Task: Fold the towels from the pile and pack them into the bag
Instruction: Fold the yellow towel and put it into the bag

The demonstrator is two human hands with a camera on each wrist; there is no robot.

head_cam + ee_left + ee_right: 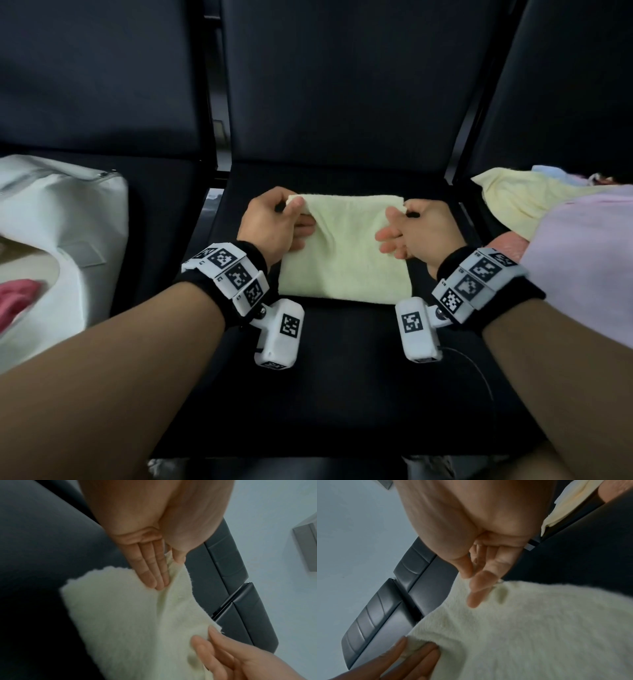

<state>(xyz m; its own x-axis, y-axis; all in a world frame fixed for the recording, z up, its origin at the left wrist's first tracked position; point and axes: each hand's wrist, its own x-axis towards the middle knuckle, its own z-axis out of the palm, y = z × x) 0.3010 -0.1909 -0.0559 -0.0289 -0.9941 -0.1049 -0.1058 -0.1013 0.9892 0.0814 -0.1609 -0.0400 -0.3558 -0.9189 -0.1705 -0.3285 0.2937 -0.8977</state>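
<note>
**Head view: towel mid-fold on the seat**

Head view: a pale green towel (pixel 344 248) is seen on the black chair seat (pixel 342 377), its far corners pinched by the left hand (pixel 274 224) and right hand (pixel 416 229). The white bag (pixel 68 219) lies left, the towel pile (pixel 534 202) right.

Left wrist view: thumb and forefinger are closed on the corner, other fingers (pixel 150 568) straight.

Right wrist view: the same pinch is shown. Next, the corners are judged to need carrying toward the near edge.

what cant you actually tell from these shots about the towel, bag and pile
- Light green towel: layer count hidden; head view shows only the top.
- White bag: head view's left edge crops it; contents unclear beyond something pink.
- Towel pile: cropped by the right edge, count unknown.
- Right hand: wrist view blurs its fingertips.
</note>
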